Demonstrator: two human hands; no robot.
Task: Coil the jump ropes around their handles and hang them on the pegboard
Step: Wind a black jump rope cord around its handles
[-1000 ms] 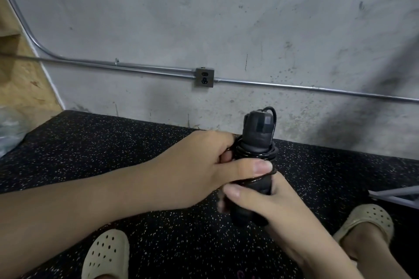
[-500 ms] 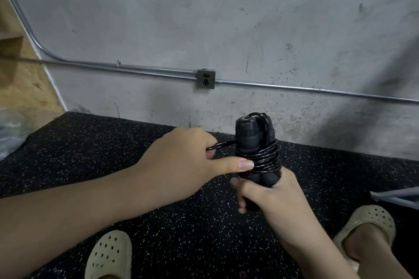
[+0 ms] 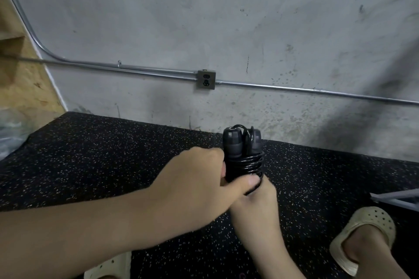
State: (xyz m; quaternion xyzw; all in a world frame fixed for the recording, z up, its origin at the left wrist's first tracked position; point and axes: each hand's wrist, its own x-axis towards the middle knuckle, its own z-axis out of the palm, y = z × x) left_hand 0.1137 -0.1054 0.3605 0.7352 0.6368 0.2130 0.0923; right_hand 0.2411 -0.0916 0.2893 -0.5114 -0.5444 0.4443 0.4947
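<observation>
Above the right hand (image 3: 254,201) stand 2 black handles (image 3: 241,145) wrapped with rope (image 3: 249,164) — it grips them; left hand (image 3: 199,186) holds the coil beside

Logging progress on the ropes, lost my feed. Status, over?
Right hand grips the handles from below. Left hand pinches the black rope coiled round them. No pegboard in view. Nothing in the way.

Glossy black jump rope cord (image 3: 249,164) coils around matt black plastic handles (image 3: 233,145); a speckled rubber floor (image 3: 113,154) meets a rough, stained concrete wall (image 3: 204,18) carrying shiny metal conduit (image 3: 317,90).
</observation>
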